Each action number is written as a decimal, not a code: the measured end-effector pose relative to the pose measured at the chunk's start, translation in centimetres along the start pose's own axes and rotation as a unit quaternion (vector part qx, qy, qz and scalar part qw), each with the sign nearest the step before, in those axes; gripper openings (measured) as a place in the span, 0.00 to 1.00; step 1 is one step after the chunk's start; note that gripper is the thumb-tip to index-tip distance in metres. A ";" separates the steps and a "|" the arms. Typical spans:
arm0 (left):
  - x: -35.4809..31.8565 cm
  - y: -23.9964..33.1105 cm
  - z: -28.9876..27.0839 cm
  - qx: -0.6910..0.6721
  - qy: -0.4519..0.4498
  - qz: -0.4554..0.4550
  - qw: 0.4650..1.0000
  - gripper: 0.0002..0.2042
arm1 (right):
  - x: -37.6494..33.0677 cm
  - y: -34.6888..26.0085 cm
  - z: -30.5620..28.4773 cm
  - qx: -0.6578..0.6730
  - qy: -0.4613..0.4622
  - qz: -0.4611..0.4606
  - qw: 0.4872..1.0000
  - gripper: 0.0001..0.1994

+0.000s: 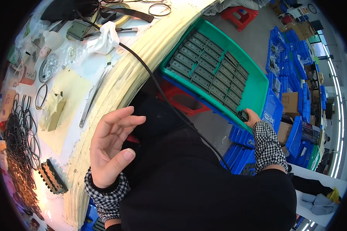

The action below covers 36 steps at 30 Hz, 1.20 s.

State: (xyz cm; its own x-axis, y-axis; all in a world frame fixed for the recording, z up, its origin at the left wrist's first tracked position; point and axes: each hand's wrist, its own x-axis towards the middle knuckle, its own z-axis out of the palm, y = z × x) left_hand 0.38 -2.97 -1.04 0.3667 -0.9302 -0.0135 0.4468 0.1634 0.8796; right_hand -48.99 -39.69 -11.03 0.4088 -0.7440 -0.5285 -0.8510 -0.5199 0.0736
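Note:
My left hand [113,148] is raised beside the padded table edge, palm turned inward. Its fingers are curved and apart from the thumb, with nothing between them. Out to the right, my right hand [252,118] has its fingers closed on a small dark rectangular block [242,115] at the near right corner of a green tray [255,90]. Inside that tray lie several rows of dark grey-green slotted blocks [207,73], packed side by side. The far side of the held block and some of my right fingers are hidden.
A black cable [152,75] runs from the table across my lap. On the table [75,81] are tweezers [92,98], a crumpled white cloth [106,39], a small yellowish block [54,115] and dark bands [21,134]. Red stools [240,16] and blue crates [241,158] stand around the tray.

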 end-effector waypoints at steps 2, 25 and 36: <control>-0.1 0.0 0.0 -0.002 0.010 0.003 1.000 0.36 | 0.1 0.0 -0.2 -0.023 0.002 -0.005 1.000 0.27; -1.6 -0.2 -1.2 0.002 0.077 0.015 0.997 0.37 | 4.0 -1.2 -3.1 -0.132 -0.122 0.144 0.973 0.35; -1.4 -0.1 -1.2 -0.005 0.068 0.006 0.998 0.36 | 6.6 0.8 -5.3 -0.117 -0.066 0.221 0.966 0.38</control>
State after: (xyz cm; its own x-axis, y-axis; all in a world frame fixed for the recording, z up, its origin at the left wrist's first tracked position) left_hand 0.75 -1.27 -1.71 0.4795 -0.8749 -0.0679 0.4499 0.1787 0.8750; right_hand -45.21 -47.18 -10.00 -0.0361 -0.8634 -0.5032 -0.8291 -0.2552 0.4975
